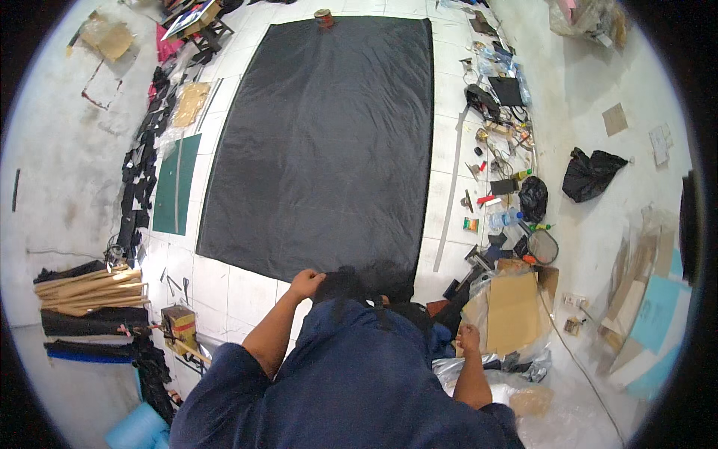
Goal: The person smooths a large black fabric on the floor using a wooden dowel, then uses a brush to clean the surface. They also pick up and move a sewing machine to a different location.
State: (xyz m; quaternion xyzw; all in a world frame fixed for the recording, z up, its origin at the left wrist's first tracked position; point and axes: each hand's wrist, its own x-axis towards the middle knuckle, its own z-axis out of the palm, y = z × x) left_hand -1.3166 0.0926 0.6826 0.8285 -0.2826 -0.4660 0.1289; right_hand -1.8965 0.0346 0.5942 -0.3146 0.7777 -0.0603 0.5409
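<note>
A large black fabric sheet [321, 142] lies spread over the white tiled floor, its near edge reaching my body. At that near edge my left hand [307, 284] is closed, its fingertips pinching the dark cloth. Away to the right, my right hand [469, 338] hangs in front of a brown cardboard piece [514, 313]. Its fingers are curled together, and whatever they may hold is too small to make out. A brown tin can [324, 18] stands on the far edge of the sheet.
A green cutting mat [177, 185] with a metal ruler lies left of the sheet. Cardboard rolls [93, 288] are stacked by the left wall. Along the right stand a water bottle [506, 218], a long grey strip [450, 191], a racket [541, 247] and several tools. Plastic wrap lies near my right arm.
</note>
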